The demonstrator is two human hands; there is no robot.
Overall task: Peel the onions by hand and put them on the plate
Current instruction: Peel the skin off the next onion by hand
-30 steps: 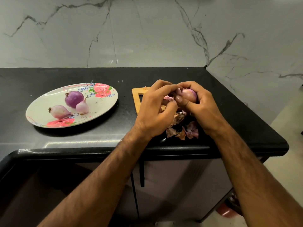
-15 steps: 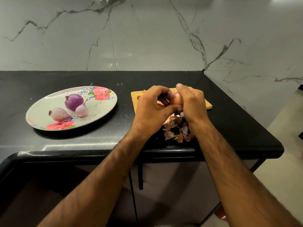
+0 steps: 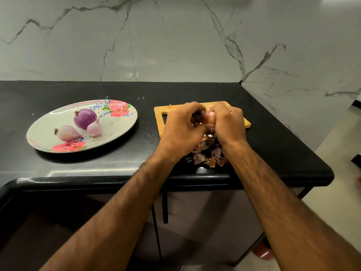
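Three peeled onions [image 3: 85, 118] lie together on the floral plate [image 3: 119, 127]; a fourth onion [image 3: 211, 119] is mostly hidden.

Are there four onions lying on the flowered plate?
No, the flowered plate holds only three: a large purple onion, a small pale onion and a long pale onion.

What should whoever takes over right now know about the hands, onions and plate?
Left hand and right hand: both curled round one onion above the cutting board, mid-peel.
Plate: three peeled onions on it.
Loose skins lie piled on the counter near its front edge.
To do: finish peeling this onion, set it on the plate. No other unpeeled onions in view.
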